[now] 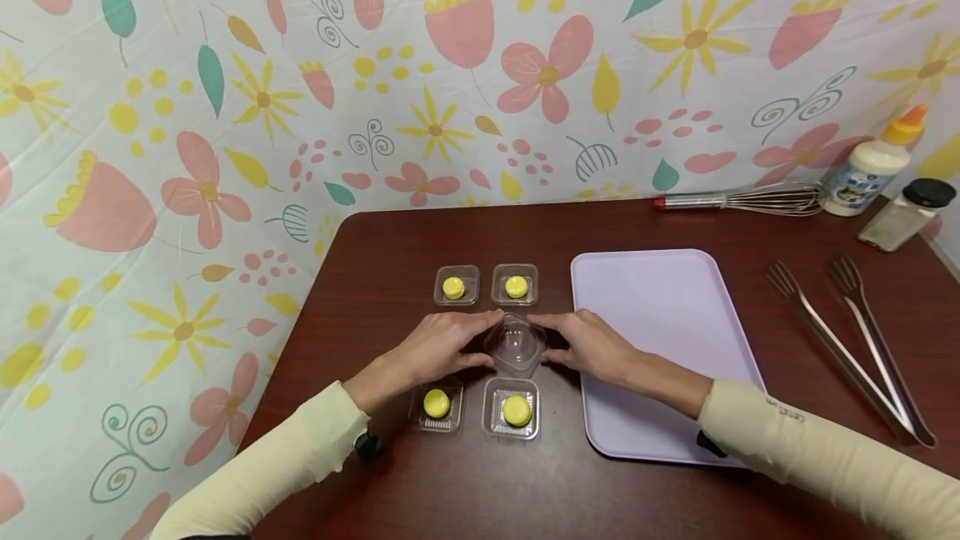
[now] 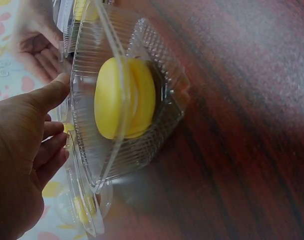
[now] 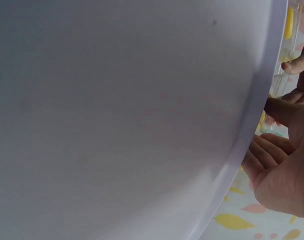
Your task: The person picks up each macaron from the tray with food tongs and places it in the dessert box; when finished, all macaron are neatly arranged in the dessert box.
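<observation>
A clear plastic domed lid [image 1: 516,342] is in the middle of the table, between both hands. The left hand [image 1: 442,346] has its thumb and fingertips at the lid's left edge. On the other side, the right hand [image 1: 596,346] extends its index finger and thumb to the right edge. Whether the lid is raised or rests on something, I cannot tell. Around it stand several clear square containers, each with a yellow macaron. In the left wrist view the nearest macaron [image 2: 124,97] lies inside its ribbed container [image 2: 156,135], just beside the left hand [image 2: 27,130].
A lilac tray [image 1: 660,290] lies under the right forearm. To its right are metal tongs [image 1: 862,365]. At the back are a whisk [image 1: 742,200], a glue bottle [image 1: 866,169] and a black-capped jar [image 1: 903,219]. A flowered curtain [image 1: 285,65] hangs behind the table.
</observation>
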A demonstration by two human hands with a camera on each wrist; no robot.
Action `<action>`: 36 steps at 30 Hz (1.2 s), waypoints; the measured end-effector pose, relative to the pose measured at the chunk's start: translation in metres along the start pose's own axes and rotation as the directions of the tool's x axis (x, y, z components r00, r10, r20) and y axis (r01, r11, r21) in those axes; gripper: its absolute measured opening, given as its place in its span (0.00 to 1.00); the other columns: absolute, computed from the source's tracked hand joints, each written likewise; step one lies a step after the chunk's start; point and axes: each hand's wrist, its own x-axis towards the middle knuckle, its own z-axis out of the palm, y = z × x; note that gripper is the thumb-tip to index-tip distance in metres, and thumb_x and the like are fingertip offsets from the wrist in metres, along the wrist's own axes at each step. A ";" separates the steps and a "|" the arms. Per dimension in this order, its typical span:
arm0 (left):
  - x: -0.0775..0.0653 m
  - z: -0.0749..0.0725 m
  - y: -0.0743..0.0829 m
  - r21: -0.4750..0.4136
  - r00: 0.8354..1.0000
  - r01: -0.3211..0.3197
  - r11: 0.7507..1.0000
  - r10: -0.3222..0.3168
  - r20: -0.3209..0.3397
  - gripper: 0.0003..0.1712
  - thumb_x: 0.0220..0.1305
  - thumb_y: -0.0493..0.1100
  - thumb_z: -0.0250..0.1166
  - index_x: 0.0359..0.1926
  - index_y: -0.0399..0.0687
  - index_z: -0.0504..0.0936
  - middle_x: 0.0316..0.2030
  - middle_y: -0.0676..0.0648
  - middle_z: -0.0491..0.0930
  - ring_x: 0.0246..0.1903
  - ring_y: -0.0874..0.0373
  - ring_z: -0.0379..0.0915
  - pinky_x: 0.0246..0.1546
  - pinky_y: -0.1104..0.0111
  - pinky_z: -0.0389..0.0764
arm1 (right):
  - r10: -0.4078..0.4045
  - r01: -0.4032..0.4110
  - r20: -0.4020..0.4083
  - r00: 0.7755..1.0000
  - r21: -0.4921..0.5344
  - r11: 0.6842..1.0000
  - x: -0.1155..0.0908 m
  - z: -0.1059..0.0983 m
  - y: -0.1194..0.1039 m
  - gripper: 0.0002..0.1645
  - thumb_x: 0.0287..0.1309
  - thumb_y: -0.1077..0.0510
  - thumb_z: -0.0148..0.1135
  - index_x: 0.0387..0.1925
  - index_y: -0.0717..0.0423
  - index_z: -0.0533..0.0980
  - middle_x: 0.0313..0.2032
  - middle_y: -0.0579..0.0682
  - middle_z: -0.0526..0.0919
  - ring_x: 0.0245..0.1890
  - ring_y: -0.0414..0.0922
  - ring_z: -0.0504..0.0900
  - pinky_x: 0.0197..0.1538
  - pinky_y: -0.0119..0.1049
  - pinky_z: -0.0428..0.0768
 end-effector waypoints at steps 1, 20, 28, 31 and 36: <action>0.000 0.001 0.000 0.003 1.000 0.000 1.000 0.000 -0.006 0.41 0.66 0.56 0.77 0.74 0.45 0.76 0.67 0.46 0.80 0.60 0.55 0.82 0.53 0.58 0.86 | -0.001 0.001 -0.006 1.000 -0.002 1.000 0.000 0.000 0.000 0.33 0.56 0.66 0.81 0.62 0.69 0.81 0.51 0.62 0.89 0.33 0.41 0.84 0.38 0.38 0.84; 0.001 0.001 -0.004 -0.043 1.000 0.003 0.999 -0.005 -0.026 0.30 0.69 0.51 0.75 0.68 0.48 0.83 0.55 0.48 0.88 0.34 0.59 0.87 0.37 0.59 0.88 | -0.015 0.016 -0.095 0.995 0.007 1.000 0.002 0.004 0.001 0.19 0.61 0.67 0.76 0.54 0.66 0.87 0.46 0.57 0.91 0.36 0.39 0.87 0.40 0.40 0.88; 0.003 -0.001 -0.004 0.004 0.999 -0.007 1.000 0.007 -0.051 0.24 0.72 0.51 0.72 0.65 0.52 0.86 0.48 0.50 0.91 0.24 0.67 0.78 0.32 0.60 0.86 | -0.011 0.009 -0.138 0.990 -0.019 1.000 0.004 0.002 -0.001 0.13 0.64 0.67 0.74 0.50 0.64 0.89 0.44 0.55 0.92 0.34 0.35 0.84 0.38 0.38 0.87; 0.004 -0.004 -0.004 0.008 0.997 -0.014 1.000 0.015 -0.079 0.23 0.73 0.51 0.71 0.65 0.53 0.86 0.48 0.51 0.91 0.27 0.65 0.82 0.34 0.59 0.87 | -0.002 0.002 -0.154 0.988 -0.001 1.000 0.004 -0.001 -0.002 0.12 0.64 0.67 0.74 0.49 0.63 0.89 0.44 0.56 0.91 0.32 0.36 0.83 0.37 0.37 0.85; 0.005 -0.010 -0.003 -0.025 0.987 -0.036 0.999 0.032 -0.157 0.19 0.74 0.46 0.71 0.62 0.52 0.87 0.48 0.52 0.91 0.35 0.63 0.87 0.40 0.61 0.88 | 0.014 -0.006 -0.178 0.984 0.049 0.999 0.004 -0.006 -0.004 0.11 0.64 0.67 0.74 0.48 0.62 0.90 0.44 0.54 0.92 0.36 0.37 0.86 0.39 0.38 0.86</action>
